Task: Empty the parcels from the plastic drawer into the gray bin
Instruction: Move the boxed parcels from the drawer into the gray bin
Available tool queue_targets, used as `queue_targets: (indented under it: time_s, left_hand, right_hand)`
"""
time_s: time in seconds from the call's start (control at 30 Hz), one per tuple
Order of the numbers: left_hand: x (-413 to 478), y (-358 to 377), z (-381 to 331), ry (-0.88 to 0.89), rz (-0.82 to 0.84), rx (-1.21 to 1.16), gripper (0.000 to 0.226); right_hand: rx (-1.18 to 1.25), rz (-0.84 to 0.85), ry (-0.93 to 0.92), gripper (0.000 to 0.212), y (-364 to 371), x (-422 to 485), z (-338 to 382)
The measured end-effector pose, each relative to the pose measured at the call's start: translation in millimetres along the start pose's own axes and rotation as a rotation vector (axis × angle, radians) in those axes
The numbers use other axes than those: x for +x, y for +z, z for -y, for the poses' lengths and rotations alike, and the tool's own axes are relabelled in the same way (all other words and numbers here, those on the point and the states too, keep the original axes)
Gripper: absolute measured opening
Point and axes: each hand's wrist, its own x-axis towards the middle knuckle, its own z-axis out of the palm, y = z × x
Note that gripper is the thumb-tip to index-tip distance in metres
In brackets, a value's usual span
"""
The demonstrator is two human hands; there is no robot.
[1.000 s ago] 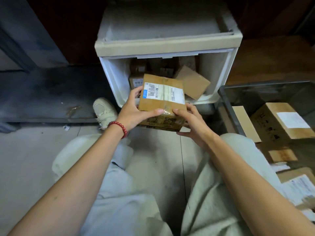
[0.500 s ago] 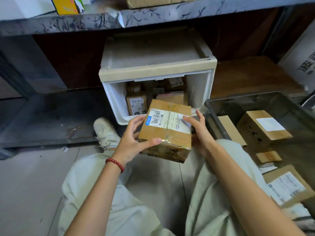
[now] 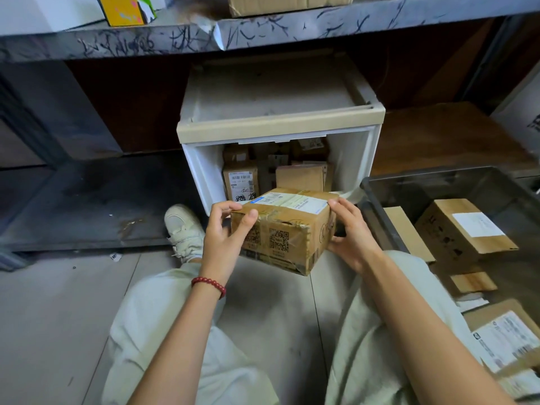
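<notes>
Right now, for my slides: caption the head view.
Left hand and right hand grip a parcel before the plastic drawer, beside the gray bin.

parcels (image 3: 467,229) crowd the gray bin (image 3: 380,211); open floor (image 3: 271,311) lies between the knees.

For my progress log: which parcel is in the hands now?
The taped parcel with QR codes on its side, gripped by the left hand and right hand before the drawer; no other parcel is touched.
</notes>
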Motion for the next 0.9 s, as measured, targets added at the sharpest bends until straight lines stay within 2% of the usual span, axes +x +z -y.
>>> queue_targets:
  time_s: [0.17, 0.33, 0.5, 0.6, 0.77, 0.9]
  left_hand:
    - [-1, 1, 2, 0.009, 0.074, -0.008, 0.049]
    - [-1, -4, 3, -0.081, 0.084, -0.023, 0.057]
    - [1, -15, 2, -0.070, -0.031, 0.054, 0.035]
    - [1, -23, 1, -0.126, -0.085, 0.074, 0.029]
    - [-1, -36, 5, -0.290, -0.049, -0.011, 0.053]
    - [-2, -42, 4, -0.311, 0.014, -0.096, 0.072]
  right_hand:
    - [-0.069, -0.080, -0.052, 0.053, -1, 2, 2]
    - [-0.187, -0.088, -0.031, 0.053, 5, 1, -2]
    - [-0.447, 0.017, 0.017, 0.062, 5, -5, 3]
    - [-0.510, 0.089, 0.020, 0.072, 8, -10, 6]
    - [-0.548, 0.104, 0.025, 0.085, 13, -15, 6]
    - [-0.501, 0.081, 0.033, 0.092, 15, -12, 2]
